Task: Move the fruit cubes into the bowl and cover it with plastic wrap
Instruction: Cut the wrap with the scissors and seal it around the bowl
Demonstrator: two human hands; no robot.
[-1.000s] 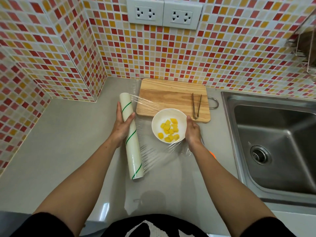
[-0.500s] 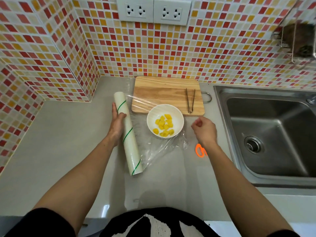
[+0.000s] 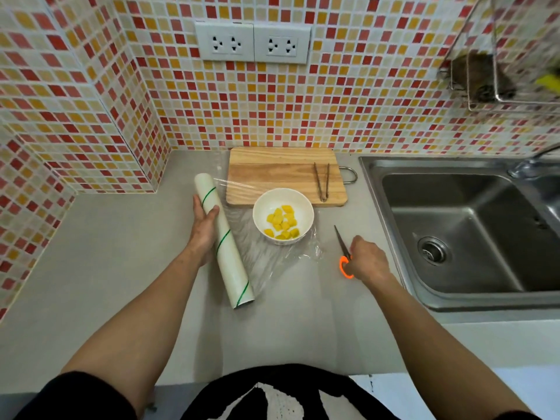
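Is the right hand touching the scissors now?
Touching. The head view shows the right hand lying over the orange handle of the scissors, fingers on it.

Your right hand (image 3: 368, 261) hides most of the scissors' orange handle (image 3: 344, 267); at two o'clock, the rack (image 3: 497, 77) is blurred and cut off.

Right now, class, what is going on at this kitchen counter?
A person is wrapping a white bowl of yellow fruit cubes. The left hand grips the plastic wrap roll, with film pulled out under the bowl. The right hand holds orange-handled scissors lying on the counter. Tongs lie on the cutting board. The bowl is not yet covered.
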